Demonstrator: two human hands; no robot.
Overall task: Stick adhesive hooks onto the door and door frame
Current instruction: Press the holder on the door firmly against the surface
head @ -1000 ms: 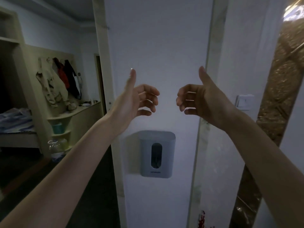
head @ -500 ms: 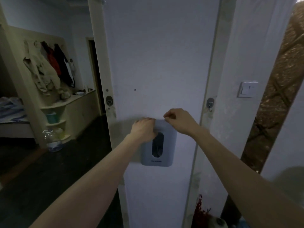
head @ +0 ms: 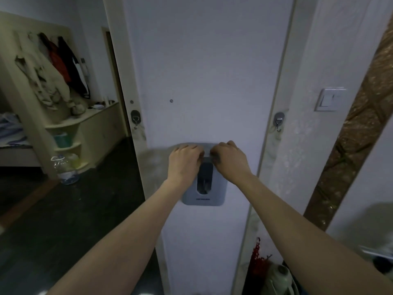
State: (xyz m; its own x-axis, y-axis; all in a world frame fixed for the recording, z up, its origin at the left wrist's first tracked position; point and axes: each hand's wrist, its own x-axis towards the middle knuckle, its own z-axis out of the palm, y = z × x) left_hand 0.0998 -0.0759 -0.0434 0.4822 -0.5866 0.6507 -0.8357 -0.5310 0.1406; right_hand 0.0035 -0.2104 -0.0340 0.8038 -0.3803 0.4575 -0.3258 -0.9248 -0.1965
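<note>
A white door [head: 204,71] stands in front of me. Low on it hangs a grey plastic box [head: 214,194] with a dark oval window. My left hand [head: 184,161] and my right hand [head: 230,159] both rest on the box's top edge, fingers curled over it and hiding what they touch. One metal adhesive hook [head: 135,118] is stuck on the door's left edge. Another hook [head: 278,121] is stuck on the door frame [head: 285,81] at the right, at about the same height.
A light switch [head: 328,100] sits on the wall right of the frame. Jackets [head: 53,71] hang in the room at the left, above shelves and a water bottle [head: 66,169] on the dark floor. A red plant [head: 258,260] stands at the bottom right.
Both hands dropped from chest height, fingers apart, down onto the top of the grey box and closed there. The view tilted down, bringing both hooks into sight.
</note>
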